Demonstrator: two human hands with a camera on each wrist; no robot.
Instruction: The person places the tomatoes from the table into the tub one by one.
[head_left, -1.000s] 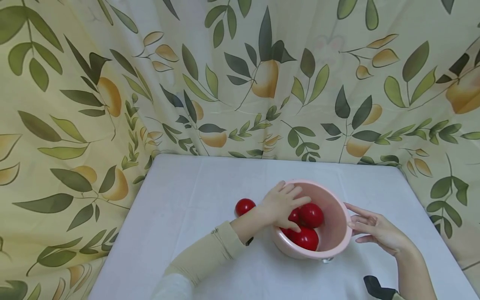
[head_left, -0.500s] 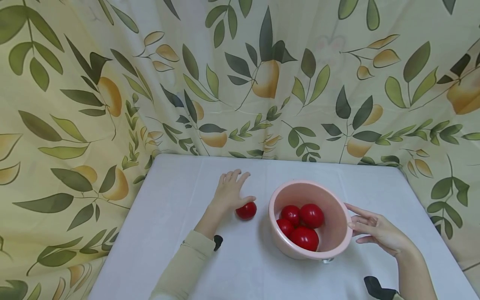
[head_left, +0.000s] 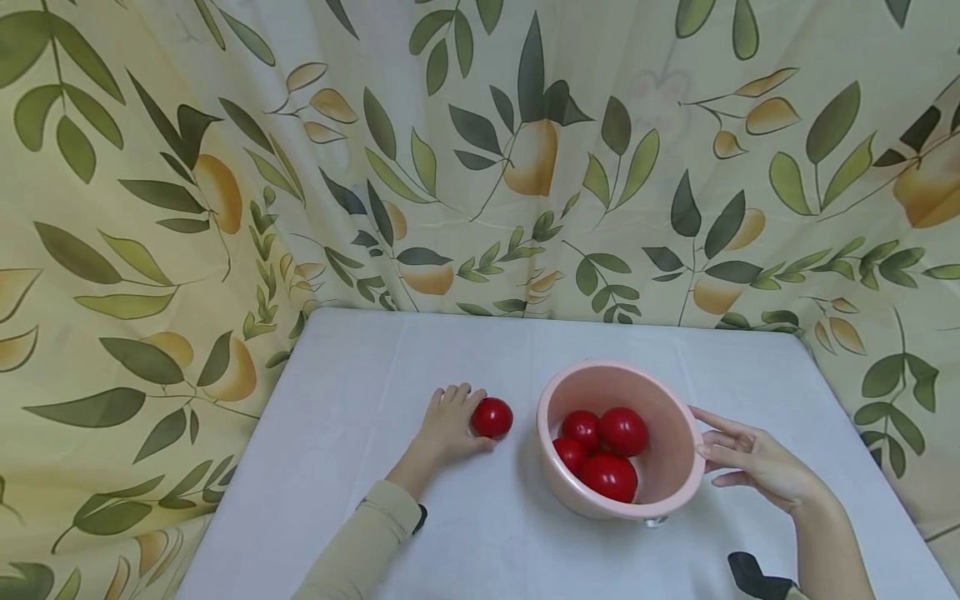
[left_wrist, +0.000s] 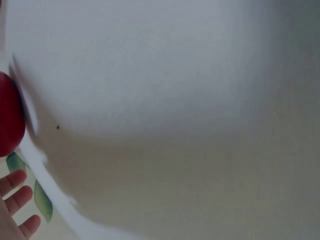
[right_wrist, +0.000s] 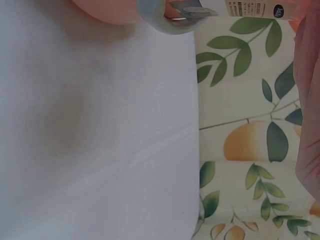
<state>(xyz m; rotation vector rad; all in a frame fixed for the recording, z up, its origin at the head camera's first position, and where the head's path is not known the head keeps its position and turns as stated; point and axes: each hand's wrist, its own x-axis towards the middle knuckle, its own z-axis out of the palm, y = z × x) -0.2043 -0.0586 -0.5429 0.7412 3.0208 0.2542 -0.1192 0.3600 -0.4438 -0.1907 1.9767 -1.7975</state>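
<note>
**Loose tomato cupped on the table, bowl steadied**

A loose red tomato (head_left: 492,417) is cupped on the white table (head_left: 360,392) by the left hand (head_left: 448,427), fingers curled over its far side and thumb beneath. Just to its right, a pink bowl (head_left: 664,475) is touched at the rim by the straight, spread fingers of the right hand (head_left: 750,460). Four tomatoes (head_left: 606,452) are held in the bowl. A leaf-patterned curtain (head_left: 480,158) is hung behind.

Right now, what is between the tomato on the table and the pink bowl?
Nothing: in the head view only a bare strip of white table separates the tomato from the bowl.
</note>
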